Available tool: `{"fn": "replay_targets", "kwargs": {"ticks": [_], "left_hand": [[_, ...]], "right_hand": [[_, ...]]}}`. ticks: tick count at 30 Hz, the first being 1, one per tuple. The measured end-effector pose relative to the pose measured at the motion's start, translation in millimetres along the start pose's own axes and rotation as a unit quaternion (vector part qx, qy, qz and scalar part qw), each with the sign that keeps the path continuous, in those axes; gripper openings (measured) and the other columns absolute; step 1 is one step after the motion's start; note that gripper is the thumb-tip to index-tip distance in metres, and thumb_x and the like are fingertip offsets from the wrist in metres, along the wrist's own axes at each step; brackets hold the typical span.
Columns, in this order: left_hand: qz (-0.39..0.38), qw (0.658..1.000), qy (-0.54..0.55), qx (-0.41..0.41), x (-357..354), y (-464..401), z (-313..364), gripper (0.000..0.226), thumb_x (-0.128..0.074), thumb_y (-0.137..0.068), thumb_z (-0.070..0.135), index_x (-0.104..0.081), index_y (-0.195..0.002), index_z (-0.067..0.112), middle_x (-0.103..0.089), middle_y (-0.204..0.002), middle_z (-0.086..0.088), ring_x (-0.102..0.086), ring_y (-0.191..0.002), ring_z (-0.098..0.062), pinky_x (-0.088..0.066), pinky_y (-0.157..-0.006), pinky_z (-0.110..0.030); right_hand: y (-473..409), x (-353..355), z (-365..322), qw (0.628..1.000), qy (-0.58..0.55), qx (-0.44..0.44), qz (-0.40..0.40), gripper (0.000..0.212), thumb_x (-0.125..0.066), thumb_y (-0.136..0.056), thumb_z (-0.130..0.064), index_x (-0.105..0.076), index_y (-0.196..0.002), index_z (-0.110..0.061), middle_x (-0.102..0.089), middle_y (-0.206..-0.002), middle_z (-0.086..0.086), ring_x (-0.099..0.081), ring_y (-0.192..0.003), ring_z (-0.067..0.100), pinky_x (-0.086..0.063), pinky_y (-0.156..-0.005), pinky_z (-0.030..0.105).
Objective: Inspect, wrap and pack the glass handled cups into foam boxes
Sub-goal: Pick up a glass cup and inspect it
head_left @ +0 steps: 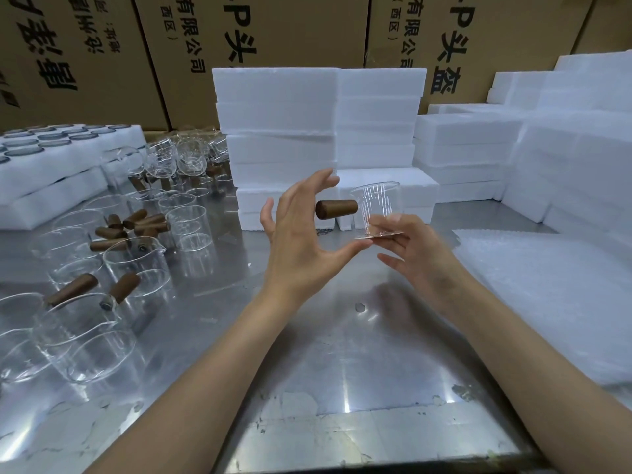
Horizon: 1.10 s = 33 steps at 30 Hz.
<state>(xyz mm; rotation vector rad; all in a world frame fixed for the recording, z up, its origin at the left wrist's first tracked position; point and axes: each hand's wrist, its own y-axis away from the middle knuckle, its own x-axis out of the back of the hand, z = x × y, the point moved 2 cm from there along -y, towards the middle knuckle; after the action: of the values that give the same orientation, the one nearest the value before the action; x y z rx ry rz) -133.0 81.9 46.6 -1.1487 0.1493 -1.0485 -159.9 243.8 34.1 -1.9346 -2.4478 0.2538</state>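
Observation:
A clear glass cup [376, 208] with a brown wooden side handle [337, 209] is held upright above the steel table. My right hand [407, 248] grips its base from below and the right. My left hand [301, 227] is spread around the handle, the thumb tip touching the base rim and the fingers arched over the handle. Several more glass cups with wooden handles [113, 254] stand and lie on the table's left side. Stacked white foam boxes [277, 131] rise behind the held cup.
A pile of white foam wrap sheets [547, 295] lies at the right. A foam tray holding round glass pieces [51, 148] sits at the far left. More foam boxes [564, 138] fill the back right. Cardboard cartons [239, 35] line the back. The steel table [325, 354] spreads below my arms.

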Motion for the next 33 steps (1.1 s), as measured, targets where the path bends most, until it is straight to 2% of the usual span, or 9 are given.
{"fn": "replay_targets", "kwargs": {"ticks": [4, 9, 12, 15, 17, 20, 24, 29, 33], "left_hand": [[-0.028, 0.999, 0.033, 0.012, -1.7, -0.2, -1.5, 0.086, -0.083, -0.067, 0.044, -0.038, -0.137, 0.023, -0.058, -0.125, 0.015, -0.058, -0.116, -0.008, -0.009, -0.113, -0.052], [-0.016, 1.000, 0.024, 0.008, -1.4, -1.0, -2.4, 0.082, -0.085, -0.067, 0.042, -0.041, -0.134, 0.024, -0.061, -0.118, 0.014, -0.060, -0.111, -0.008, -0.013, -0.111, -0.052], [0.011, 1.000, 0.004, 0.005, 0.7, -1.1, -2.5, 0.078, -0.084, -0.069, 0.041, -0.043, -0.133, 0.022, -0.061, -0.116, 0.014, -0.060, -0.111, -0.008, -0.014, -0.111, -0.044], [0.041, 0.999, -0.030, -0.009, 4.0, -1.2, -1.7, 0.075, -0.081, -0.071, 0.042, -0.045, -0.133, 0.020, -0.059, -0.115, 0.015, -0.056, -0.112, -0.008, -0.013, -0.107, -0.037], [0.044, 0.998, -0.049, -0.020, 4.8, -1.0, -0.6, 0.075, -0.080, -0.072, 0.042, -0.045, -0.135, 0.020, -0.059, -0.114, 0.015, -0.053, -0.113, -0.007, -0.010, -0.106, -0.035], [0.041, 0.996, -0.064, -0.036, 3.4, -0.1, 2.2, 0.077, -0.080, -0.072, 0.041, -0.045, -0.136, 0.018, -0.059, -0.116, 0.015, -0.049, -0.115, -0.004, -0.006, -0.107, -0.030], [0.038, 0.997, -0.044, -0.050, 2.0, -0.1, 6.4, 0.086, -0.076, -0.072, 0.051, -0.036, -0.141, 0.020, -0.054, -0.124, 0.014, -0.047, -0.122, -0.005, -0.003, -0.109, -0.027], [0.009, 0.998, -0.049, -0.030, 0.5, 0.3, 2.8, 0.091, -0.079, -0.068, 0.052, -0.038, -0.141, 0.018, -0.051, -0.134, 0.010, -0.042, -0.127, -0.007, -0.007, -0.110, -0.036], [-0.013, 0.998, -0.051, -0.018, -2.1, 0.7, -0.2, 0.078, -0.078, -0.071, 0.050, -0.045, -0.135, 0.022, -0.050, -0.129, 0.020, -0.042, -0.126, -0.003, -0.003, -0.109, -0.031]], "right_hand": [[-0.3, -0.2, 0.4, 1.000, -0.007, -0.011, -0.007, 0.038, -0.061, -0.059, -0.047, -0.071, -0.087, -0.024, -0.071, -0.088, -0.009, -0.067, -0.088, 0.002, -0.043, -0.089, 0.032], [-0.5, -1.7, 0.7, 0.999, -0.018, -0.038, -0.026, 0.040, -0.054, -0.070, -0.045, -0.063, -0.100, -0.019, -0.071, -0.097, -0.005, -0.067, -0.092, 0.004, -0.043, -0.091, 0.035], [0.5, -3.8, 1.7, 0.998, -0.025, -0.048, -0.041, 0.058, -0.064, -0.065, -0.053, -0.057, -0.116, -0.026, -0.067, -0.108, -0.006, -0.064, -0.103, 0.004, -0.044, -0.090, 0.037], [1.6, -4.3, 3.1, 0.999, 0.031, -0.016, -0.020, 0.074, -0.073, -0.060, -0.055, -0.044, -0.126, -0.039, -0.057, -0.123, -0.007, -0.058, -0.111, 0.003, -0.045, -0.093, 0.036], [2.6, -4.6, 3.2, 0.999, 0.054, 0.004, 0.001, 0.073, -0.074, -0.060, -0.055, -0.042, -0.124, -0.040, -0.056, -0.121, -0.008, -0.059, -0.107, 0.000, -0.046, -0.092, 0.033], [1.8, -3.1, 3.6, 0.998, 0.056, 0.016, 0.022, 0.059, -0.072, -0.064, -0.049, -0.053, -0.117, -0.031, -0.066, -0.104, -0.017, -0.062, -0.100, -0.003, -0.046, -0.090, 0.032], [1.9, -3.9, 2.0, 0.998, -0.047, -0.039, -0.013, 0.031, -0.063, -0.069, -0.045, -0.066, -0.091, -0.023, -0.068, -0.096, -0.004, -0.063, -0.099, 0.007, -0.042, -0.094, 0.036], [3.9, -0.7, -1.4, 0.983, -0.151, -0.084, -0.064, 0.055, -0.054, -0.069, -0.051, -0.066, -0.106, -0.012, -0.070, -0.100, 0.005, -0.063, -0.103, 0.014, -0.038, -0.100, 0.038], [3.1, -1.0, -1.4, 0.973, -0.184, -0.094, -0.103, 0.056, -0.050, -0.069, -0.053, -0.074, -0.102, -0.014, -0.070, -0.105, 0.005, -0.062, -0.107, 0.014, -0.037, -0.103, 0.037]]}}
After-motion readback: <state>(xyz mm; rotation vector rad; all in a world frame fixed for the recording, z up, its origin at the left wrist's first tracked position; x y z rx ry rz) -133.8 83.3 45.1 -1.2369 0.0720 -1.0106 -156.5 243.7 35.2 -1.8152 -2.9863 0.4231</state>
